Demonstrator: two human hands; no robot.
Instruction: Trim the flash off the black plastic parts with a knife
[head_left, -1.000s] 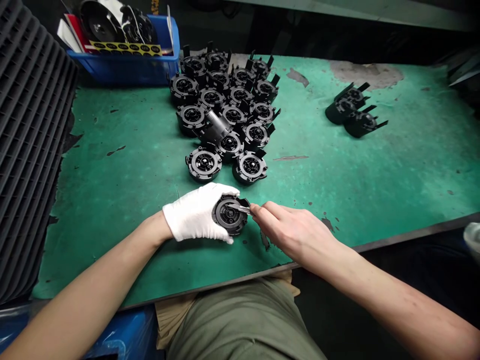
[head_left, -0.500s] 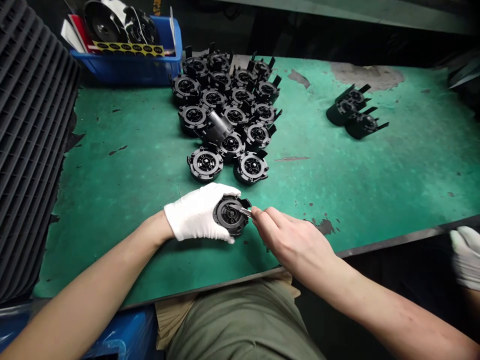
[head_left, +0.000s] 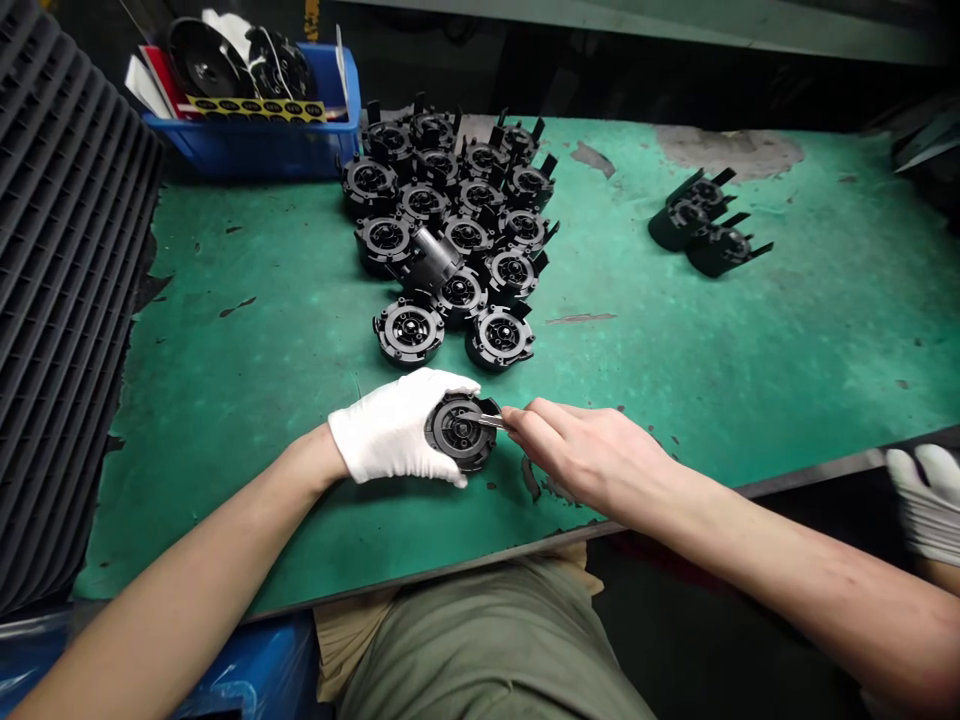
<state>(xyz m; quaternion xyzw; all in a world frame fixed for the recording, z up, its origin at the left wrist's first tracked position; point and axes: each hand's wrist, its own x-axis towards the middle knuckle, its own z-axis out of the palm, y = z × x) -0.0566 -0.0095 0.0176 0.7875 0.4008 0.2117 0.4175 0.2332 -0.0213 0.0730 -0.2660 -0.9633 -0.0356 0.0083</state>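
L hand (head_left: 394, 428), white glove, grip clasped round black round housing (head_left: 460, 432) at near edge of green bench (head_left: 262, 380). R hand (head_left: 589, 455) bare, grip pinched on small metal tool (head_left: 491, 421), tip on housing's top face. Approx. 15 like housings (head_left: 450, 215) clustered behind, 2 more (head_left: 705, 225) far R, blue bin (head_left: 262, 130) back L.

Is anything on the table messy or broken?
One grey cylinder part lies tipped on its side on top of the neat cluster of black round parts, while the others sit flat. The green table mat is also worn, with dark chips and a big bare patch at the far edge.
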